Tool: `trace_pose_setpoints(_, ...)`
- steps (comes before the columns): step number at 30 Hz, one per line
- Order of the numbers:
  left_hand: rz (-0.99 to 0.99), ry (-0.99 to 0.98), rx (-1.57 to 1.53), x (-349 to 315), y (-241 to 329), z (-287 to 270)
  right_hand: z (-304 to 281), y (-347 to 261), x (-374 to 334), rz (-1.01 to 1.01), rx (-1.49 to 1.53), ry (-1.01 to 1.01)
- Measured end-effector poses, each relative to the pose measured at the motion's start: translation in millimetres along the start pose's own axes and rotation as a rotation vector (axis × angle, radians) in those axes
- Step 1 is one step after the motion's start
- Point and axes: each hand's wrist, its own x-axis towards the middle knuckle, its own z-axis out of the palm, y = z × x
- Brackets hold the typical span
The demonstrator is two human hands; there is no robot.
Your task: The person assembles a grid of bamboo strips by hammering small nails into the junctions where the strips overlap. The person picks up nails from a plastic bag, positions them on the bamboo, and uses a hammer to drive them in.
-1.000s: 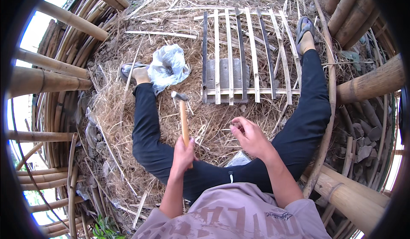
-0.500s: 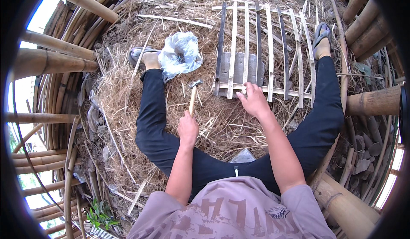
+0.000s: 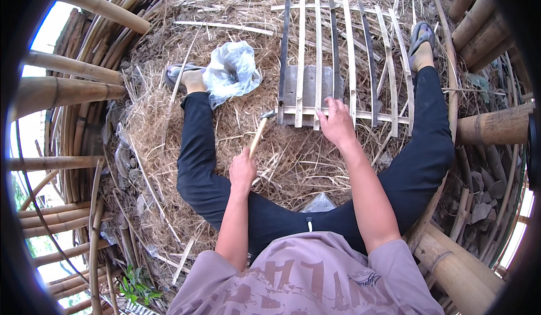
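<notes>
Already most slats sit across the bamboo lattice panel on the straw; nailing remains. Left hand is clamped on the hammer, right hand presses flat on the near crosspiece.

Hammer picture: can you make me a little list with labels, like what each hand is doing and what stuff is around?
Place: a person sits on straw, legs spread, bamboo poles around
Left hand: grips the wooden handle of a hammer
Hammer head: at the near corner of the slat frame
Right hand: pressed flat on the slat frame
Slat frame: thin bamboo strips nailed in a grid, lying on the straw
Under the frame: a flat grey block
By the left foot: a crumpled clear plastic bag
</notes>
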Motion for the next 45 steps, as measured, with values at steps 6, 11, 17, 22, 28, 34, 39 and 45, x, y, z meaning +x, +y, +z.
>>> trace_pose_setpoints(6, -0.016, -0.026, -0.059, -1, -3, 2, 16, 2, 12, 0.008, -0.314, 0.03)
trace_pose_setpoints(11, -0.036, 0.044, -0.202, 3, -3, 2, 15, 4, 7, -0.032, -0.227, 0.154)
trace_pose_setpoints(17, -0.199, 0.138, -0.546, 8, -8, -21, -1, -25, -14, 0.113, 0.512, -0.025)
trace_pose_setpoints(22, -0.241, -0.076, -0.925, -76, 94, -41, -27, -54, -75, 0.181, 0.807, -0.206)
trace_pose_setpoints(28, 0.177, -0.343, -0.784, -138, 153, -28, -36, -61, -140, 0.398, 1.352, -0.212)
trace_pose_setpoints(34, 0.281, -0.728, -0.686, -89, 127, -37, -48, -30, -157, 0.981, 1.772, 0.072)
trace_pose_setpoints(39, 0.363, -0.31, -0.575, -39, 135, -40, -25, 17, -147, 1.305, 1.991, 0.052)
trace_pose_setpoints(45, 0.677, 0.024, -0.231, 5, 177, -2, -19, -16, -122, 1.269, 2.119, 0.306)
